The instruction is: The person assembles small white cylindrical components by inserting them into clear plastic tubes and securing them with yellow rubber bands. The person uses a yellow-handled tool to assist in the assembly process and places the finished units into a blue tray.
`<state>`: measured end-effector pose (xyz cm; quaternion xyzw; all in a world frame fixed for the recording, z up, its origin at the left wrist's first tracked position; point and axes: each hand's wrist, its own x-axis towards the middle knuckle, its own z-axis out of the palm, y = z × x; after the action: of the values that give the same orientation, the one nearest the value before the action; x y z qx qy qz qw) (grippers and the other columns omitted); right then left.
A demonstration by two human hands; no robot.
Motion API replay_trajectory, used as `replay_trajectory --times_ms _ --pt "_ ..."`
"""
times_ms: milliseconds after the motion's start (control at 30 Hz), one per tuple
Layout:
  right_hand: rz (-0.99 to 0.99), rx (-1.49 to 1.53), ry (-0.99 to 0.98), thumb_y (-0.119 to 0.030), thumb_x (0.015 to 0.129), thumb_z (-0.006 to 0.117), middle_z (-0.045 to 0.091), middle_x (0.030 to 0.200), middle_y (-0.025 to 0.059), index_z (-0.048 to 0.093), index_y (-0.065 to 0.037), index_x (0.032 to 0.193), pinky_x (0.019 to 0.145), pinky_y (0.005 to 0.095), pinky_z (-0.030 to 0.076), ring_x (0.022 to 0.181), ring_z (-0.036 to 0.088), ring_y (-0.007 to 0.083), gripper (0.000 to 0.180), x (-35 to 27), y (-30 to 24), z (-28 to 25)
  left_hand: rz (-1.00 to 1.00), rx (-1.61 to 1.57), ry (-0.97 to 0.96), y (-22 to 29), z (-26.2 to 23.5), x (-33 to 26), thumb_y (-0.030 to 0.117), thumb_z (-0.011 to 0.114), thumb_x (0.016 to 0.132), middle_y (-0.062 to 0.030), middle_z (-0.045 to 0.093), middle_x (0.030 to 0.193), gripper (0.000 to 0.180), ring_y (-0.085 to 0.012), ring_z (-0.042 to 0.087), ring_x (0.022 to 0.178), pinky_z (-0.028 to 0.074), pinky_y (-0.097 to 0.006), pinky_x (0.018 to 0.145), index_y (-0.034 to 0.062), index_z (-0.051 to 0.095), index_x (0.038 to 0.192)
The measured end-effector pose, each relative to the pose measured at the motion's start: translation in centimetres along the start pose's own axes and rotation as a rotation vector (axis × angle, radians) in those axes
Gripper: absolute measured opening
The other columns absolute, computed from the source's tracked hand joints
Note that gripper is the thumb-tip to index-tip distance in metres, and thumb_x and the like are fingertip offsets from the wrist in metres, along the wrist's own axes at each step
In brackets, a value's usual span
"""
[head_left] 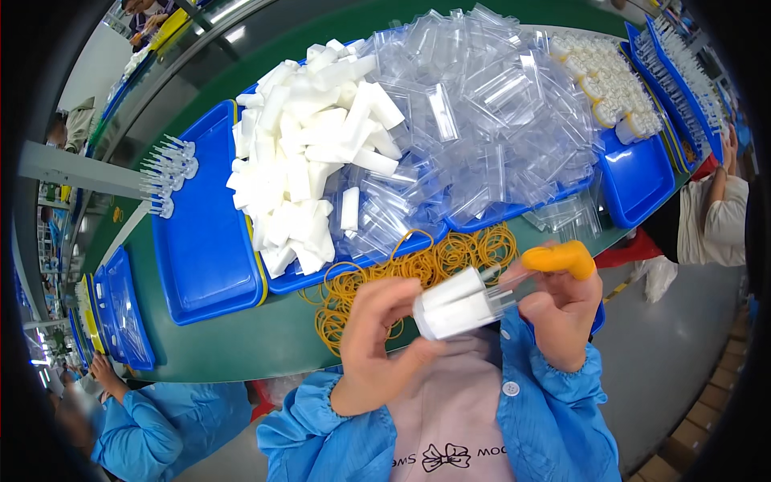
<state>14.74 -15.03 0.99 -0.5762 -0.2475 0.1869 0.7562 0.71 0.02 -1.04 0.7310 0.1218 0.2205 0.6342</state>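
Note:
A bundle of clear plastic sleeves with white foam blocks (459,312) inside is held up in front of my chest. My left hand (377,345) grips its left end, thumb below and fingers above. At its right end, narrow clear plastic parts stick out toward my right hand (566,301). That hand's fingers are curled, and an orange-yellow finger cot covers the index finger. A clear piece seems to reach between its thumb and index finger, but the contact is blurred. Just behind the bundle, a heap of yellow rubber bands (450,253) lies along the table edge.
Beyond the bands, blue trays carry piles of white foam blocks (321,136) and clear plastic sleeves (498,104). Banded clear bundles (602,80) stand at the right. A blue tray (201,265) at left has white pronged pieces (170,169). Co-workers (177,426) sit on both sides.

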Motion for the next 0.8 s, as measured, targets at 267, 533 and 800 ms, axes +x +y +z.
replay_trajectory --times_ms 267,533,800 --pt "-0.194 -0.449 -0.139 -0.002 0.069 0.070 0.061 0.094 0.0086 0.061 0.000 0.097 0.086 0.0359 0.041 0.096 0.053 0.0237 0.030 1.3 0.0 -1.5 -0.280 -0.677 -0.041 -1.4 -0.5 -0.1 0.000 0.068 0.081 -0.0121 0.049 0.120 0.041 -0.0191 0.055 0.109 0.045 -0.032 0.093 -0.0027 0.050 0.118" --pt "-0.139 -0.337 -0.057 -0.007 0.066 0.073 0.062 0.091 0.0061 0.063 -0.004 0.087 0.102 0.0507 0.029 0.108 0.051 0.0283 0.024 0.0 0.0 -0.2 -0.272 -0.704 -0.070 -0.8 -0.7 0.3 0.000 0.070 0.079 -0.0118 0.051 0.116 0.042 -0.0193 0.056 0.107 0.045 -0.034 0.095 -0.0030 0.051 0.116" --pt "-0.112 -0.295 -0.057 -0.012 0.064 0.076 0.062 0.090 0.0039 0.065 -0.004 0.084 0.103 0.0555 0.026 0.110 0.052 0.0299 0.024 -1.3 0.2 1.1 -0.180 -0.590 -0.069 -0.5 -0.6 0.0 0.000 0.076 0.073 -0.0108 0.050 0.113 0.042 -0.0193 0.057 0.104 0.048 -0.034 0.093 -0.0009 0.058 0.110"
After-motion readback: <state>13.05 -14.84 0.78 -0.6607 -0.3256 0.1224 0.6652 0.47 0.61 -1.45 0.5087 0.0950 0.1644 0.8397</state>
